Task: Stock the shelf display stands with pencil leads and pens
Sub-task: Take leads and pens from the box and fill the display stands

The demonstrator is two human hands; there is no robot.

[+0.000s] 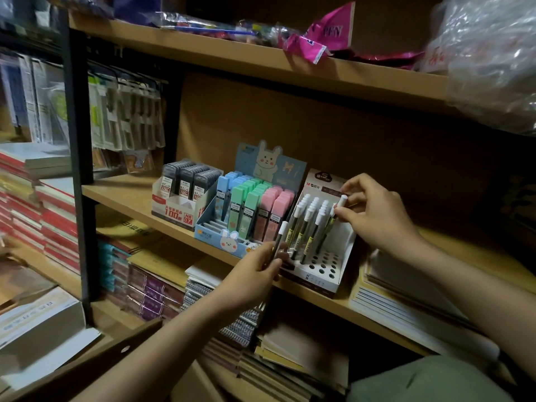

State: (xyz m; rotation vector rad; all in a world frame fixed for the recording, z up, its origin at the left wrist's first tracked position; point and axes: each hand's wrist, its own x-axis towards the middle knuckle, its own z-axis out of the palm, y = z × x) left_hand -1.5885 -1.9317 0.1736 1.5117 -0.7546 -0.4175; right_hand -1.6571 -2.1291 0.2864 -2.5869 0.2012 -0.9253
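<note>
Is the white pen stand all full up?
No, only partly full. The white pen stand has white-capped pens in its back rows, but many round holes at the front are empty.

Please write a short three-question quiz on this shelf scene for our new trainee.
1. True or false: the left hand holds a white-capped pen.
2. Which display stand is the right hand stocking? A) grey lead box B) pastel rabbit stand C) white pen stand
3. Fill in: the empty holes in the pen stand are in its ___ rows.

Key: 1 true; 2 C, it pinches a pen over that stand; 3 front.
</note>
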